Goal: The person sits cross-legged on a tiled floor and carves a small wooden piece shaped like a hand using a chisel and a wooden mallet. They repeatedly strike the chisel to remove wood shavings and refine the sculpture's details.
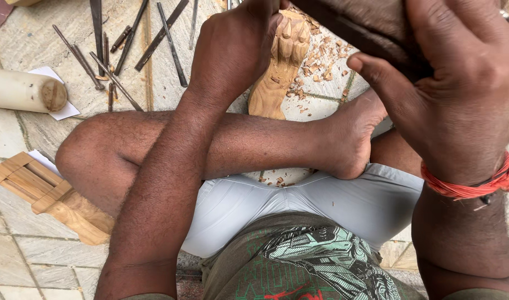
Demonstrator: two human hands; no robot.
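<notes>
Pale wood, the carving (279, 66) lies on the stone floor (21, 139) just under the left hand (235, 47), which is closed over something I cannot make out at the carving's top. Finger-like lobes are already cut; the lower block looks rough, so much seems left. Chips (321, 61) lie between the hands. The right hand (460, 83) grips a dark mallet (371, 25).

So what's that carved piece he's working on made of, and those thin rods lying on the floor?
The carved piece looks like pale raw wood, unfinished: matching chips lie scattered around it. The thin rods seem to be dark, dull metal, possibly steel carving tools. The left hand rests at the carving; the right hand holds a dark block, likely wood.
</notes>
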